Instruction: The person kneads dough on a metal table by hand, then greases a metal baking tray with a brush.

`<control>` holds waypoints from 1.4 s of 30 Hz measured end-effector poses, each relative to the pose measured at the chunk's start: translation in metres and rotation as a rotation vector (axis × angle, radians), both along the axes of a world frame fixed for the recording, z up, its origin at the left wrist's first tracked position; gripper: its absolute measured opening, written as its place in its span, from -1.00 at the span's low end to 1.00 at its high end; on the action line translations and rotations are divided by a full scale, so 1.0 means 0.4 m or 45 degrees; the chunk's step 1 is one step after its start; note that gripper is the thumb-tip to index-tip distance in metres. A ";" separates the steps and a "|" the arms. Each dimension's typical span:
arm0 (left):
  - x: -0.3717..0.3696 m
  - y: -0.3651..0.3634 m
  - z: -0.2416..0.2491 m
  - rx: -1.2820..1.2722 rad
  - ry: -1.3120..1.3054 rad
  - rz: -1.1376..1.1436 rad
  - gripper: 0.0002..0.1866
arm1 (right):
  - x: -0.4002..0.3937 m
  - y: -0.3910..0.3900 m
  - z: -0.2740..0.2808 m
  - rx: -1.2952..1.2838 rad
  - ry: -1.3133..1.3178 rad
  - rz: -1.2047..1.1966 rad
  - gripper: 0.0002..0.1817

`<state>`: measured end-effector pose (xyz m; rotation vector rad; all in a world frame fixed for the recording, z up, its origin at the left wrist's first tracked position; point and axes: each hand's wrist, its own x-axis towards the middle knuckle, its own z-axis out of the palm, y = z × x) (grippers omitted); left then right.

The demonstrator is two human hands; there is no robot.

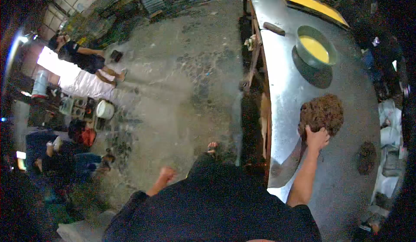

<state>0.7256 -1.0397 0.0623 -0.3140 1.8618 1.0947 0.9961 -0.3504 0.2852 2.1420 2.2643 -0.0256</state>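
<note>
A rough brown fibrous pad (323, 114) is at the metal-topped table (281, 75), to my right. My right hand (317, 139) grips its near edge, with the thumb apart from the fingers and some fingertips hidden against the fibres. Away from the table, over the floor, my left hand (166, 174) hangs low with its fingers curled in; nothing shows in it. Farther along the tabletop stands a grey-green bowl (299, 47) with yellow liquid in it.
A yellow-filled tray (314, 6) lies at the table's far end, near a small dark block (274, 28). One person (82, 56) walks on the concrete floor (173, 69); another person (56, 155) is low at left. A white bucket (105, 109) stands near them.
</note>
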 end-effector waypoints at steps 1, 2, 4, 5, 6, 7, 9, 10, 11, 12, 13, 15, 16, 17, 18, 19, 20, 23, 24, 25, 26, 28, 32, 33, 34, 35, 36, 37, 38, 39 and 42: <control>0.007 0.029 -0.052 -0.174 0.090 -0.436 -0.78 | -0.003 0.007 0.005 -0.016 -0.018 -0.001 -0.03; 0.011 0.066 -0.097 -0.117 0.197 -0.726 -0.75 | -0.004 0.018 0.007 -0.062 -0.029 -0.002 -0.07; 0.020 0.145 -0.173 0.018 0.514 -1.242 -0.68 | 0.004 0.034 -0.008 -0.056 -0.019 0.017 -0.10; 0.007 0.214 -0.075 -0.138 0.311 -0.999 -0.69 | 0.005 0.040 -0.014 -0.051 -0.019 0.017 -0.13; -0.004 0.312 0.076 -0.287 0.145 -0.719 -0.70 | 0.005 0.041 -0.009 -0.049 -0.019 0.031 -0.13; -0.005 0.354 0.127 -0.183 0.252 -0.538 -0.71 | 0.000 0.037 0.006 -0.096 -0.014 0.023 -0.16; -0.021 0.413 0.198 -0.060 0.363 -0.367 -0.72 | 0.003 0.029 0.017 -0.133 -0.009 0.018 -0.20; -0.036 0.430 0.211 -0.079 0.426 -0.326 -0.73 | 0.005 0.029 0.012 -0.127 0.014 0.028 -0.20; -0.039 0.444 0.222 -0.095 0.490 -0.283 -0.73 | 0.006 0.028 0.008 -0.118 0.037 0.039 -0.21; -0.041 0.441 0.211 -0.078 0.492 -0.275 -0.73 | 0.007 0.026 0.006 -0.101 0.037 0.043 -0.21; -0.046 0.432 0.202 -0.098 0.466 -0.258 -0.74 | 0.009 0.022 0.002 -0.110 0.044 0.045 -0.22; -0.041 0.418 0.197 -0.170 0.392 -0.290 -0.75 | 0.014 0.020 -0.014 -0.099 0.059 0.046 -0.22; -0.024 0.403 0.198 -0.224 0.345 -0.338 -0.76 | 0.019 0.023 -0.030 -0.091 0.035 0.061 -0.21; -0.011 0.368 0.155 -0.185 0.280 -0.323 -0.76 | 0.023 0.028 -0.042 -0.087 0.010 0.076 -0.20; 0.004 0.317 0.084 -0.149 0.211 -0.305 -0.76 | 0.022 0.031 -0.044 -0.133 -0.075 0.058 -0.14; 0.027 0.237 -0.013 -0.248 0.537 -0.732 -0.75 | 0.027 0.030 -0.041 -0.126 -0.073 0.062 -0.14; 0.037 0.186 -0.073 -0.350 0.863 -1.157 -0.73 | 0.035 0.026 -0.040 -0.136 0.006 0.093 -0.11; 0.108 0.141 0.034 -0.360 0.294 -0.652 -0.73 | 0.050 0.009 -0.047 -0.127 0.161 0.131 0.05; 0.117 0.064 -0.026 -0.253 0.641 -1.116 -0.73 | 0.055 0.005 -0.063 -0.116 0.142 0.179 0.11; 0.133 0.015 -0.075 -0.191 0.795 -1.359 -0.73 | 0.063 0.006 -0.077 -0.107 0.120 0.222 0.18; 0.149 -0.026 -0.112 -0.124 0.976 -1.579 -0.72 | 0.059 0.006 -0.067 -0.214 0.144 0.187 0.26; 0.171 -0.053 -0.155 -0.306 1.103 -1.546 -0.68 | 0.032 -0.024 -0.032 -0.231 0.082 0.159 0.24; 0.088 -0.009 -0.147 -0.523 0.018 -0.617 -0.70 | 0.005 -0.016 -0.004 -0.275 -0.010 0.083 0.13; 0.057 0.037 -0.103 -0.525 0.258 -0.684 -0.71 | 0.005 -0.009 -0.019 -0.282 -0.012 0.093 0.13; 0.028 0.091 -0.050 -0.517 0.404 -0.679 -0.72 | 0.010 0.001 -0.038 -0.217 -0.005 0.096 0.08; 0.008 0.152 0.005 -0.469 0.469 -0.574 -0.74 | 0.017 0.005 -0.054 -0.153 -0.001 0.096 0.03; -0.002 0.229 0.088 -0.400 0.369 -0.410 -0.77 | 0.020 0.005 -0.061 -0.158 -0.010 0.099 0.03; -0.012 0.311 0.181 -0.336 0.276 -0.240 -0.80 | 0.016 0.010 -0.065 -0.138 -0.007 0.079 -0.01; -0.027 0.342 0.176 -0.217 0.286 -0.181 -0.78 | 0.012 0.011 -0.062 -0.115 -0.003 0.058 -0.05; -0.038 0.364 0.164 -0.096 0.299 -0.120 -0.74 | 0.008 0.007 -0.057 -0.115 -0.007 0.058 -0.05; -0.052 0.417 0.137 -0.016 0.451 -0.217 -0.72 | 0.009 -0.014 -0.046 -0.114 0.035 0.069 -0.13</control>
